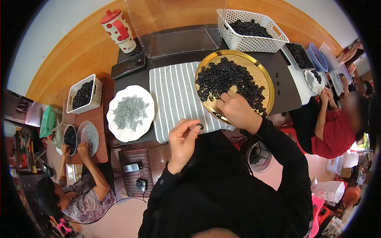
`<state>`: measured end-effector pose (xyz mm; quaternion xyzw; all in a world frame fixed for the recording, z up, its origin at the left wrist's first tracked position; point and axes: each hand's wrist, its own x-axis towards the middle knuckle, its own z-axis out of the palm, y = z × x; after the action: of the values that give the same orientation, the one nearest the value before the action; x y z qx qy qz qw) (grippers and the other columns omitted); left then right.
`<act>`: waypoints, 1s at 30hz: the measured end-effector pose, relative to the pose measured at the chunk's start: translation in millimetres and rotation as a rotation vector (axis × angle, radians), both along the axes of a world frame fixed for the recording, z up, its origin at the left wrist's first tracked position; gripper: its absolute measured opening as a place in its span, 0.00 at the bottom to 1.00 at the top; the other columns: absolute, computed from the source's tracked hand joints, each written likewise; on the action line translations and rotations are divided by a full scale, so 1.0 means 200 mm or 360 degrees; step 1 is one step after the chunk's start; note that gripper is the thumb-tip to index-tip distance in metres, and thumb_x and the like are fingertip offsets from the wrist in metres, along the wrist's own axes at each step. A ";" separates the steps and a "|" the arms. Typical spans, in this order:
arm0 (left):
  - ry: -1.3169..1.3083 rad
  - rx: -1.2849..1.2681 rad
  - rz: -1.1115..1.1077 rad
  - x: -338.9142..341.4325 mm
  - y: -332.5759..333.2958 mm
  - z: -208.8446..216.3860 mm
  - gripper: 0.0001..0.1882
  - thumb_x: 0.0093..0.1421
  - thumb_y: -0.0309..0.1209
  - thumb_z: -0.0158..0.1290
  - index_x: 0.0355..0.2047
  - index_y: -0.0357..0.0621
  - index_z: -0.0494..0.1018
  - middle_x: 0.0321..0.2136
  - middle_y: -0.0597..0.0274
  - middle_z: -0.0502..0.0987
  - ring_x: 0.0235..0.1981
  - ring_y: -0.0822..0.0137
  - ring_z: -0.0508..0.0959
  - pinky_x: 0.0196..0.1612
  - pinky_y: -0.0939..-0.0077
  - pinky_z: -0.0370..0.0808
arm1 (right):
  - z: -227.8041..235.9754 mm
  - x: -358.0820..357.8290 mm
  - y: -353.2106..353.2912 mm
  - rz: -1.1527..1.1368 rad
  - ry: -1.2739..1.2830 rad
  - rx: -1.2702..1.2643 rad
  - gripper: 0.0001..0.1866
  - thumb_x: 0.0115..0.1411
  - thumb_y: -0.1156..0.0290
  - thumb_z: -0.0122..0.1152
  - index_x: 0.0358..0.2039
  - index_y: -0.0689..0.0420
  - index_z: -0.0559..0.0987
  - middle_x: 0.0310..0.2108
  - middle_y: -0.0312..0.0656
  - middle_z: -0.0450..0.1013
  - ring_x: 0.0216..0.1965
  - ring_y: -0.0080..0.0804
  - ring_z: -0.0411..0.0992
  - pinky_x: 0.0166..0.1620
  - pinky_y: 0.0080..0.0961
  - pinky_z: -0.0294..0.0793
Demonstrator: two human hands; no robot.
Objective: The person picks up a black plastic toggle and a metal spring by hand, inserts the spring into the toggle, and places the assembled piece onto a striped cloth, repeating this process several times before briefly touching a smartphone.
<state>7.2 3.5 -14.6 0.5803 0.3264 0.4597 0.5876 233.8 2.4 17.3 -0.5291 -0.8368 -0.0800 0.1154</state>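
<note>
Near the front edge of the table, my left hand (183, 142) pinches a small black curved plastic piece (200, 126) between thumb and fingers. My right hand (238, 111) is over the round gold tray (271, 89), its fingers curled down at the near side of a heap of small black plastic parts (227, 77). What its fingertips grip, if anything, is hidden. Under the left hand's side lies a grey-and-white striped cloth (170, 91). To its left, a white scalloped plate (112, 119) bears a pile of small clear-grey pieces (131, 112).
Behind stand a clear plastic box (178, 41), a white basket (258, 43) of black parts and a spotted tumbler (119, 31); a dark phone (129, 65) lies nearby. Co-workers sit at left (75, 194) and right (333, 127). A wicker shelf (133, 156) is below the table.
</note>
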 end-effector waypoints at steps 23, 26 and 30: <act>0.1354 0.1257 -0.0238 0.36 0.01 0.16 0.15 0.45 0.27 0.62 0.36 0.38 0.78 0.45 0.50 0.66 0.51 0.49 0.63 0.47 0.56 0.58 | -0.04 0.04 -0.30 -0.0375 0.2112 -0.0155 0.07 0.52 0.84 0.59 0.33 0.64 0.77 0.29 0.37 0.70 0.28 0.20 0.70 0.30 0.16 0.69; 0.1308 0.1247 -0.0329 0.38 0.02 0.17 0.13 0.46 0.26 0.62 0.34 0.39 0.78 0.44 0.51 0.67 0.50 0.50 0.63 0.47 0.57 0.58 | -0.08 0.06 -0.29 -0.0380 0.2244 -0.0139 0.07 0.53 0.84 0.59 0.33 0.64 0.77 0.29 0.36 0.70 0.28 0.19 0.70 0.31 0.16 0.68; 0.1274 0.1168 -0.0347 0.40 0.02 0.20 0.13 0.46 0.25 0.61 0.34 0.40 0.79 0.43 0.51 0.67 0.50 0.50 0.63 0.48 0.57 0.58 | -0.09 0.08 -0.30 -0.0475 0.2230 -0.0196 0.07 0.53 0.85 0.58 0.33 0.64 0.77 0.29 0.36 0.70 0.29 0.20 0.69 0.31 0.16 0.68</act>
<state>87.3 6.7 24.8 0.9069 0.2807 0.2233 0.2210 249.6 -58.2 -0.2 -0.5705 -0.4877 0.3107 0.5832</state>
